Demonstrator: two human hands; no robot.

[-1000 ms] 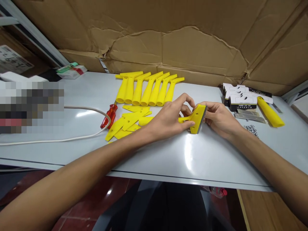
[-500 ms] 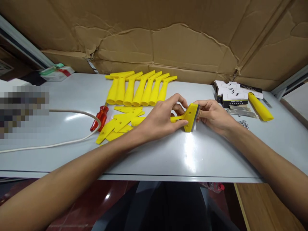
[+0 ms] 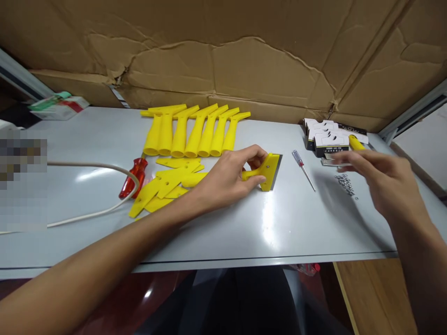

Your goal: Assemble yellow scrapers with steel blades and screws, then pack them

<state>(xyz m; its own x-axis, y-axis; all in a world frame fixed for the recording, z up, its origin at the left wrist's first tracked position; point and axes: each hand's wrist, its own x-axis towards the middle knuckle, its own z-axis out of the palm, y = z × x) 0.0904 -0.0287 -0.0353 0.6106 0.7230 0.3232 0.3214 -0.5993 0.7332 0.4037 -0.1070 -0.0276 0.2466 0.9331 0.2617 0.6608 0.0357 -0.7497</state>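
Observation:
My left hand point(image 3: 232, 174) is wrapped round the handle of a yellow scraper point(image 3: 269, 173), its head standing on the table with a grey metal blade along the right edge. A small shiny dot shows in the upper hole of that head; the lower hole looks dark. Out to the right, my right hand point(image 3: 387, 179) hovers in the air with its fingers stretched out and apart, slightly blurred. Beneath and beside it lie a heap of small screws point(image 3: 345, 184) and flat metal blades point(image 3: 328, 162). A thin screwdriver point(image 3: 303, 170) with a clear handle rests between my two hands.
Several yellow scraper handles point(image 3: 192, 132) lean in a row at the back. Loose yellow plates point(image 3: 169, 181) and a red-handled screwdriver point(image 3: 134, 177) lie left, near a white cable point(image 3: 87, 216). Black-and-white cards point(image 3: 326, 137) and another yellow handle point(image 3: 356, 142) are back right. Cardboard point(image 3: 216, 70) lines the rear.
My right hand has left the scraper head and moved right, over the screws and blades. The thin screwdriver it covered now shows. My left hand keeps hold of the scraper.

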